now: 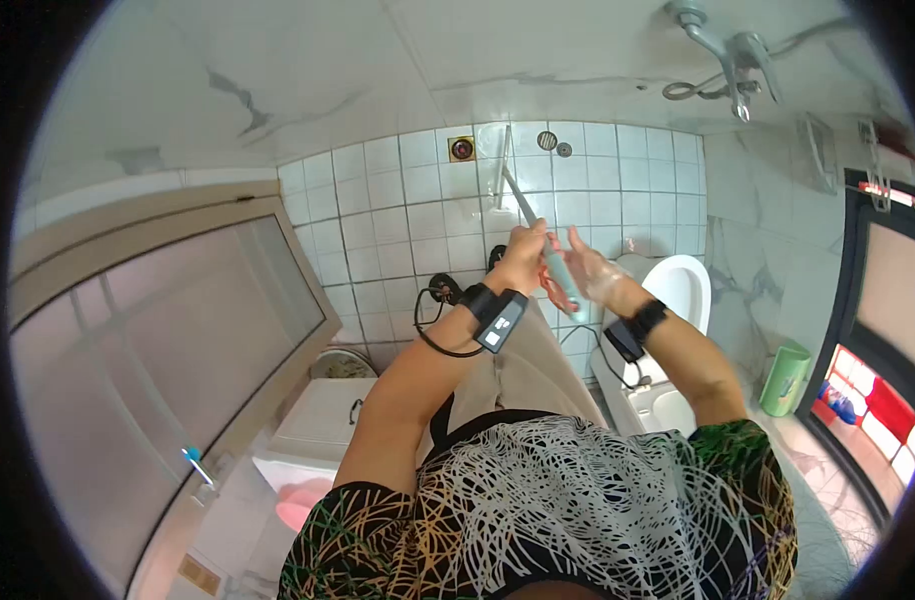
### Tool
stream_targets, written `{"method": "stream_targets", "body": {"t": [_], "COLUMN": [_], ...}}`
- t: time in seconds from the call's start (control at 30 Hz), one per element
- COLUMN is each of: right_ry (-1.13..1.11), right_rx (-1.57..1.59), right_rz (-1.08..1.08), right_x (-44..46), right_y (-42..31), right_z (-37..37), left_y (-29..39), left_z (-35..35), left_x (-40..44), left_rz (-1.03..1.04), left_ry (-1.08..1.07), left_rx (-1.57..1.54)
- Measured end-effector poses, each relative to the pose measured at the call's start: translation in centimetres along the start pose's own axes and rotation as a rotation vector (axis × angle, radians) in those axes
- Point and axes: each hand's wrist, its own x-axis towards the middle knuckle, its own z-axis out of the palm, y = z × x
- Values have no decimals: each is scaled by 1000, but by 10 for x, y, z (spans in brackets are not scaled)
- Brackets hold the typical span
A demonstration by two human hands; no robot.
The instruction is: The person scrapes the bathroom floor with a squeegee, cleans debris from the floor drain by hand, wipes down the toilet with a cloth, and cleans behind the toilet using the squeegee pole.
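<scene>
A floor squeegee (521, 196) with a long grey-green handle slants down from my hands. Its narrow blade lies on the white tiled floor (378, 219). My left hand (523, 256) wraps round the upper part of the handle. Close beside the handle's top end is my right hand (595, 277), slightly blurred. Its thumb stands apart from the other fingers, which pass partly behind the handle; whether they touch it is hard to see. Both wrists wear black straps with small devices and cables.
A white toilet (686, 283) stands at my right, with a green bin (786, 380) farther out near a doorway. At the left are a framed glass panel (158, 370) and a white cabinet (323, 420). Floor drains (462, 149) sit near the far wall, below a wall tap (738, 75).
</scene>
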Motion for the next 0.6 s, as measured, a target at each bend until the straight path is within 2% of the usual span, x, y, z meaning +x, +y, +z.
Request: {"method": "stream_targets", "body": {"t": [0.03,0.17,0.2,0.3,0.33,0.4,0.43,0.53,0.6], "right_ry": [-62,5,48,198,254,344,389,307,248], "right_rx": [48,-11,19,15,3,178,268,564,692], "right_rz": [-112,-95,-140,-270,-303,-298,-304,-225,-220], "right_x": [13,57,84,120,124,138,144,140,140], "right_y": [-5,-30,-24,-21,-22,-21,-26,-19,-10], "right_z": [13,33,32,33,31,20,16,37,44], "left_y": [-5,-15,-13,13,19,22,18,7,13], "left_z": [-13,-18,-23,-19,-7,11,6,-38,-39], "left_x": [8,18,20,-21,-38,-67,-64,-47,-52], "left_rz": [-2,-16,-9,-124,-214,-408,-403,-375,-397], "left_ry": [-70,-222,-280,-172,-162,-131,-160,-215,-154], "left_rx": [22,-90,21,267,245,208,178,110,150]}}
